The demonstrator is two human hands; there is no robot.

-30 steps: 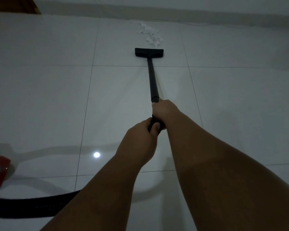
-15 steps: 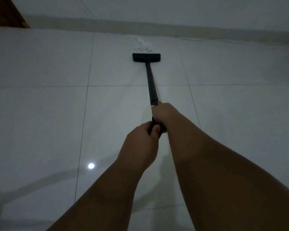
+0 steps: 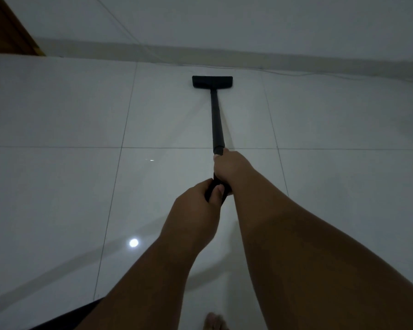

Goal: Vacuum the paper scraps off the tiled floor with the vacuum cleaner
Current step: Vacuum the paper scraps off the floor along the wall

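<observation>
1. From my remote seat, I saw both bare arms reaching forward over the pale tiled floor (image 3: 57,186), with the two hands stacked on one black vacuum wand (image 3: 217,120).
2. The left hand (image 3: 196,210) was the nearer one. Its fingers were clenched round the near end of the wand, and its thumb lay along the top of the tube.
3. The right hand (image 3: 231,167) sat just ahead of it, touching it or nearly so. It was wrapped tightly round the wand, with the thumb tip pointing up the tube.
4. The wand ran almost straight away from the hands, across a grout line, to the flat black floor head (image 3: 212,82).
5. The floor head lay flat on the far row of tiles, between two lengthwise grout lines and just short of the skirting (image 3: 296,57) at the foot of the wall (image 3: 248,20).
6. A thin cable (image 3: 303,73) trailed along the floor beside the skirting, to the right of the head.
7. A wooden frame (image 3: 5,29) filled the top left corner.
8. A bright spot (image 3: 133,242) of reflected light shone on the tile left of the left forearm.
9. At the bottom edge, a bare foot (image 3: 214,321) showed between the forearms. A dark shape (image 3: 81,314) lay under the left forearm, and I could not tell what it was.
</observation>
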